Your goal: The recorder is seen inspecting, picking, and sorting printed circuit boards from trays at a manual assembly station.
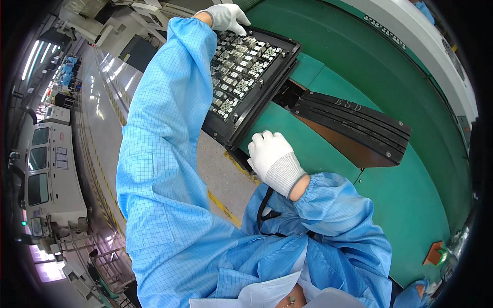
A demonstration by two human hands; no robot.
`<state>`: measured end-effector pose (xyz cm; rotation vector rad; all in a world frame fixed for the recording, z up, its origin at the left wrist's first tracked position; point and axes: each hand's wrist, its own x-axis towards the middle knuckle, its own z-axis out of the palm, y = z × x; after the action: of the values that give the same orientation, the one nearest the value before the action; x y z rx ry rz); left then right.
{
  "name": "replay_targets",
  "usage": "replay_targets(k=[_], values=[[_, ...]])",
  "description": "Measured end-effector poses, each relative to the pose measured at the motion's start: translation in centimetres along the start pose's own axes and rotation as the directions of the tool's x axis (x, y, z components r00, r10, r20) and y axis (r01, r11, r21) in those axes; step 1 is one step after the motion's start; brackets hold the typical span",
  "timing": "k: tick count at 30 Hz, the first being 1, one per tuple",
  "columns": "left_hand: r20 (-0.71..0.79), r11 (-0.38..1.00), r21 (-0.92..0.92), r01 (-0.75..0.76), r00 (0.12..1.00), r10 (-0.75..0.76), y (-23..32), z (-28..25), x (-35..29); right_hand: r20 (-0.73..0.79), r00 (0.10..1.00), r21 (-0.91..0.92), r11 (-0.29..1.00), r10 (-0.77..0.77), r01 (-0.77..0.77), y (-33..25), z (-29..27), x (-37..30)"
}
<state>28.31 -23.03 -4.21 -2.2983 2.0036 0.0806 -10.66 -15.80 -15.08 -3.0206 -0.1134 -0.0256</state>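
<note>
Both my hands wear white gloves with grey-white ribbed cuffs. Stretched far forward, my left hand (228,18) rests at the far edge of a black tray (280,43), its thumb and a finger apart. Rows of small circuit boards (239,66) with silvery metal parts fill this tray. It sits on more black layers that show along its right side. Closer to my body, my right hand (272,156) is curled closed beside the tray's near right side, over the green surface. Its palm and whatever it may hold are hidden.
Right of the tray, a ridged black wedge-shaped block (354,123) with brown sides stands on the green tabletop (411,200). A pale machine housing (431,51) curves along the far right. Yellow-striped floor (102,128) and a white machine (51,169) lie left.
</note>
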Motion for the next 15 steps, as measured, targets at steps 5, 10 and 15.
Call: replay_targets(k=[5,10,15], values=[[0.000,0.997,0.028,-0.066,0.998,0.066,-0.5,-0.4,0.6,-0.009,1.000,-0.009,1.000,0.004,-0.004,0.0,0.0,0.1],[-0.092,0.997,0.075,-0.011,0.996,0.018,0.3,0.6,0.5,-0.024,1.000,0.003,1.000,0.004,-0.004,0.0,0.0,0.1],[-0.206,0.985,0.096,0.141,0.971,-0.119,2.9,2.4,-1.3,-0.099,0.995,0.027,0.999,-0.015,0.018,0.3,0.1,-0.2]])
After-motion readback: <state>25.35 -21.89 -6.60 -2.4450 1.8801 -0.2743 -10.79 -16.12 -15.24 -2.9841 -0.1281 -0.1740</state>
